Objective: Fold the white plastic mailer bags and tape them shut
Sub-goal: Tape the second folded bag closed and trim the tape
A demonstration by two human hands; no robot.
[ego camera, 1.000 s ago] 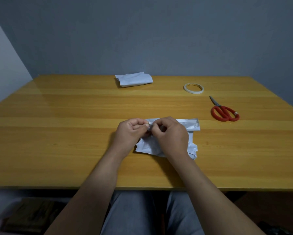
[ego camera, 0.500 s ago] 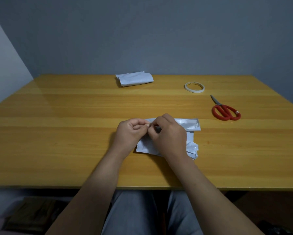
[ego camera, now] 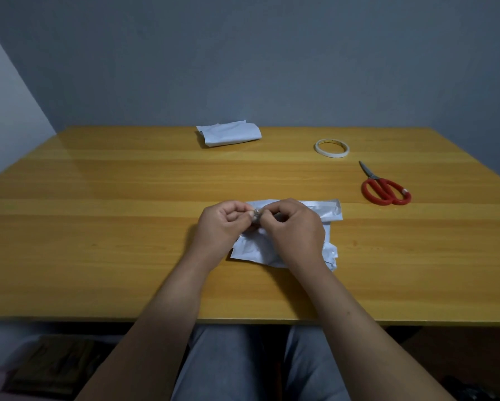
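Here, mid-frame on the bench, the left hand and right hand both pinch the upper-left corner of the crumpled white mailer bag, probably to work its sealing flap. The tape roll and red scissors lie within reach at right.

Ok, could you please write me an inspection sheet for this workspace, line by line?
Surface: wooden table, no stains seen.
Job's things: mailer lies crumpled at the near middle, partly under the hands; folded mailer lies at the far edge; tape lies flat at the far right; scissors, closed, lie nearer than the tape.
Clutter: a dark thing on the floor at lower left, too dim to identify.
Hands: left hand and right hand both pinch the mailer's far left edge.
Cables: nothing seen.
Surroundings: plain grey wall behind the table.
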